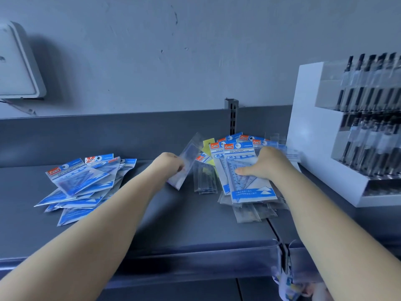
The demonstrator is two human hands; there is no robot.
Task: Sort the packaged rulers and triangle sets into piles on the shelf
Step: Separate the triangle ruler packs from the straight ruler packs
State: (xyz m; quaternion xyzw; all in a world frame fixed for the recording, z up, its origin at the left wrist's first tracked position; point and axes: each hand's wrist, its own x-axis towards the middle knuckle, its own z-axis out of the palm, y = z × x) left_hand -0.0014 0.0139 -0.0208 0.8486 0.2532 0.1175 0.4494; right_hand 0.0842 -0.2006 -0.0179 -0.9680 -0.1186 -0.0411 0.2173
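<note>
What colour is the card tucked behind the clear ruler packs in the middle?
Yellow card, seen in the head view.

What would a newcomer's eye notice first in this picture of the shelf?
Probably the two bare arms reaching in: the left hand grips a clear ruler packet at the middle, and the right hand rests on a mixed heap of blue triangle sets. Next, a fanned pile of blue sets lies at the left of the shelf, and a white pen display stands at the right.

My triangle sets [249, 170] wear blue-and-white cards with red-orange logos (white arrowheads below). The ruler pack [186, 164] I hold is clear, perhaps bluish. The shelf [184, 224] is dark grey; the pen display [314, 127] white.
</note>
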